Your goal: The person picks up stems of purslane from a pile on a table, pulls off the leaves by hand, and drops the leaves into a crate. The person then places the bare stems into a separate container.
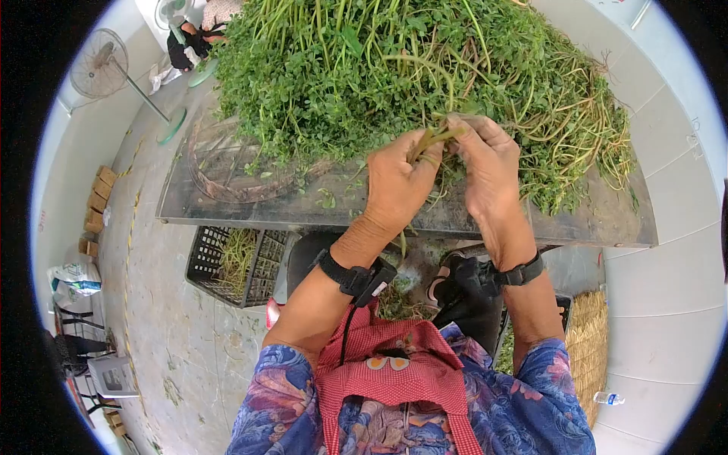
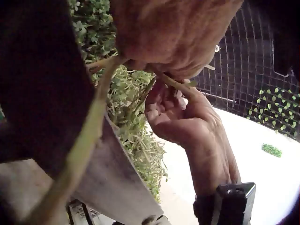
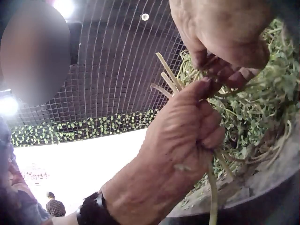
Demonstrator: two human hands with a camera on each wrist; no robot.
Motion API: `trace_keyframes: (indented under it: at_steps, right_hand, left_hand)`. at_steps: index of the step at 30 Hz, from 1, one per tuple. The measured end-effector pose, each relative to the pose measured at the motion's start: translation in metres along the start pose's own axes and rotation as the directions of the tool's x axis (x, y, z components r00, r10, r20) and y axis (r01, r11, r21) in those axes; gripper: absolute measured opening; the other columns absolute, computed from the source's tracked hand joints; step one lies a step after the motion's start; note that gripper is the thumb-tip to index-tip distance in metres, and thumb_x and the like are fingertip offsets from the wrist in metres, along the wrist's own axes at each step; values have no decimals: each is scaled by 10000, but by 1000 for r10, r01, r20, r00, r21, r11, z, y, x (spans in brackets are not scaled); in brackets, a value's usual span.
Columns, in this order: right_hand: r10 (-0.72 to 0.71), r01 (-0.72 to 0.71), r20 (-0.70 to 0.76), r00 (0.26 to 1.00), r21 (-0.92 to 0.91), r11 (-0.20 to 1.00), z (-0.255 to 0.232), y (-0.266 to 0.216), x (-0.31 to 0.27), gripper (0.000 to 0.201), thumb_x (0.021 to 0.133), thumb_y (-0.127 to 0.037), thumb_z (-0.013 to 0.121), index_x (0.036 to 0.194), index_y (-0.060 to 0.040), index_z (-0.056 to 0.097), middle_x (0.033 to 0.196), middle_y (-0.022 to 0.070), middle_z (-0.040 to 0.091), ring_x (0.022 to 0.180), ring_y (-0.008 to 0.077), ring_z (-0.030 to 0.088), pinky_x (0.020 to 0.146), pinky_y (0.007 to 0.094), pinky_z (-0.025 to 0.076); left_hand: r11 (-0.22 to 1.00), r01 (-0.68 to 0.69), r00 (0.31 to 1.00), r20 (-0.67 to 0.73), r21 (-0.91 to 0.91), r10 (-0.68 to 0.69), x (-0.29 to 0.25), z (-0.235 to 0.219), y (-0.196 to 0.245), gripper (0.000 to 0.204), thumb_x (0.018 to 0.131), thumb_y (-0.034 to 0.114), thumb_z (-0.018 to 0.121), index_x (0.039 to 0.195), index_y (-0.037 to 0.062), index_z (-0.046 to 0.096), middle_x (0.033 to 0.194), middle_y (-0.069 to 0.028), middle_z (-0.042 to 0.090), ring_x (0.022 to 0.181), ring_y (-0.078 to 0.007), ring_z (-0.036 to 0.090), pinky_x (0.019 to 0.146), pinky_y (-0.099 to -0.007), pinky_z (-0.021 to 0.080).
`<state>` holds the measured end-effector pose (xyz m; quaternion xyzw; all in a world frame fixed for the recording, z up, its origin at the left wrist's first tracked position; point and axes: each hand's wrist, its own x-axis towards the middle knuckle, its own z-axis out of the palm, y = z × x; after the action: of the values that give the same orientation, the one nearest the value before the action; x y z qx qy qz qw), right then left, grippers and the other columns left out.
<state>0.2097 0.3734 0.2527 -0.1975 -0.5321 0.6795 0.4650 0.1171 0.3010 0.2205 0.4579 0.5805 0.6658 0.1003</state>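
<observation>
My left hand (image 1: 402,174) grips a small bunch of thick green plant stems (image 1: 449,135) above the table's near edge. Their cut-looking ends (image 3: 164,63) stick out past the left thumb in the right wrist view. One long stem (image 2: 86,140) hangs down from the left hand in the left wrist view. My right hand (image 1: 493,163) meets the left at the fingertips, pinching a stem of the bunch between thumb and fingers. Just beyond both hands rises a big heap of leafy green plants (image 1: 318,83), with tangled stems (image 1: 569,129) at its right.
The heap lies on a dark table (image 1: 280,206). Below its edge stands a black crate (image 1: 201,262) holding cut stems. A woven straw piece (image 1: 590,349) and a water bottle (image 1: 609,398) are at right. Fan (image 1: 102,64) and another person (image 1: 199,42) are at far left.
</observation>
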Motion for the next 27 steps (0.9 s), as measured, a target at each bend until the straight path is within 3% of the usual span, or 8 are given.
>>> trace_keyframes:
  at_steps: [2, 4, 5, 8, 10, 15, 21, 27]
  right_hand:
    - [-102, 102, -13, 995, -18, 995, 6, -3, -5, 163, 784, -125, 699, 867, 6, 649, 817, 52, 643, 722, 105, 571, 670, 217, 442]
    - [-497, 480, -2, 868, -254, 840, 11, -11, -9, 148, 824, -121, 653, 872, 16, 624, 843, 83, 650, 758, 133, 600, 664, 243, 473]
    - [-494, 478, 3, 870, -256, 840, 11, -14, -6, 148, 824, -121, 653, 872, 16, 624, 843, 83, 650, 758, 133, 600, 664, 243, 473]
    - [-199, 193, 29, 980, 144, 971, -9, -23, 10, 137, 883, -128, 564, 926, 3, 563, 861, 132, 650, 784, 202, 641, 592, 295, 527]
    - [-120, 101, 65, 991, 242, 965, -29, -25, 13, 140, 886, -138, 559, 925, -4, 565, 857, 136, 648, 781, 209, 642, 588, 298, 528]
    - [65, -81, 50, 997, 507, 858, -67, -26, 10, 137, 890, -183, 550, 949, -59, 559, 821, 108, 643, 744, 207, 638, 559, 315, 523]
    - [88, -138, 122, 989, 511, 849, -80, -25, -3, 145, 901, -214, 536, 961, -83, 551, 849, 84, 621, 705, 207, 593, 576, 319, 476]
    - [41, -133, 228, 973, 404, 905, -80, -22, -42, 212, 866, -224, 594, 1000, -82, 512, 834, 110, 615, 701, 225, 592, 558, 313, 485]
  left_hand:
    - [996, 85, 995, -48, -37, -87, 3, -3, -4, 187, 854, 134, 594, 945, -26, 629, 600, 15, 554, 529, -51, 459, 484, -224, 379]
    - [982, 172, 979, -101, -81, -179, 10, -10, -7, 175, 877, 141, 578, 914, -18, 639, 573, 28, 533, 485, -29, 430, 443, -205, 339]
    - [945, 236, 955, -126, -228, -269, 14, -14, -7, 180, 881, 152, 573, 912, -15, 634, 532, 50, 467, 443, -24, 370, 409, -204, 282]
    - [812, 318, 921, -44, -490, -387, 17, -26, 0, 191, 893, 169, 560, 916, -12, 620, 486, 79, 372, 390, -21, 295, 366, -198, 216]
    - [688, 361, 914, 92, -630, -396, 18, -37, 4, 234, 915, 199, 534, 946, -24, 598, 481, 86, 325, 377, -21, 274, 354, -188, 213]
    - [626, 348, 917, 113, -698, -383, 23, -55, -1, 251, 927, 212, 513, 951, -28, 583, 500, 79, 332, 377, -21, 278, 349, -176, 235]
    - [490, 315, 926, 151, -813, -345, 23, -61, -4, 227, 934, 217, 501, 930, -4, 555, 516, 76, 294, 396, -27, 268, 351, -179, 229]
    - [487, 305, 926, 134, -819, -354, 23, -63, -6, 218, 931, 212, 508, 914, -1, 551, 519, 68, 298, 402, -38, 275, 355, -185, 237]
